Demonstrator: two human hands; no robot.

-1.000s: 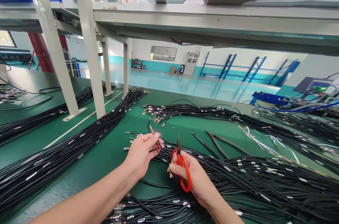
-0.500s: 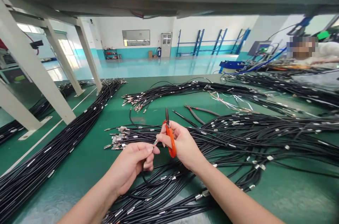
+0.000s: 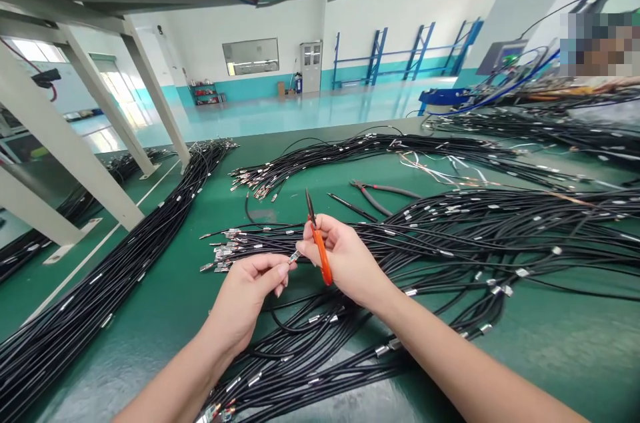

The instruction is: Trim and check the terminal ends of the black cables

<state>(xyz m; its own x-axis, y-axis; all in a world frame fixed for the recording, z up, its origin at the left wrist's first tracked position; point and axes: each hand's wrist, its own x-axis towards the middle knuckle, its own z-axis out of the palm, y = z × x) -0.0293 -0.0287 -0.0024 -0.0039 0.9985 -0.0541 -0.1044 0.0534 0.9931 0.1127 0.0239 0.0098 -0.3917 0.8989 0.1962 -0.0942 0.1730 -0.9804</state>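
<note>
My left hand (image 3: 247, 296) is closed in a pinch on a small silvery cable terminal (image 3: 294, 256). A black cable seems to trail below that hand, partly hidden by the fingers. My right hand (image 3: 350, 263) is wrapped round orange-handled scissors (image 3: 323, 261), their dark blades pointing up and away. Its thumb and fingertip are at the far end of the terminal; whether they grip it I cannot tell. Just behind both hands lies a bundle of black cables (image 3: 270, 243) with metal terminals at its left end. More black cables (image 3: 310, 336) run beneath my wrists.
Grey-handled pliers (image 3: 373, 196) and a black pen-like tool (image 3: 353, 207) lie beyond my right hand. Another cable bundle (image 3: 320, 153) stretches across the back of the green table (image 3: 170, 289). Cables run along the left beside white posts (image 3: 100, 163). A person (image 3: 600, 46) is at the far right.
The view has tilted down and turned slightly. The terminal between my hands now shows more of its length, and the scissors lean a little more to the left.
</note>
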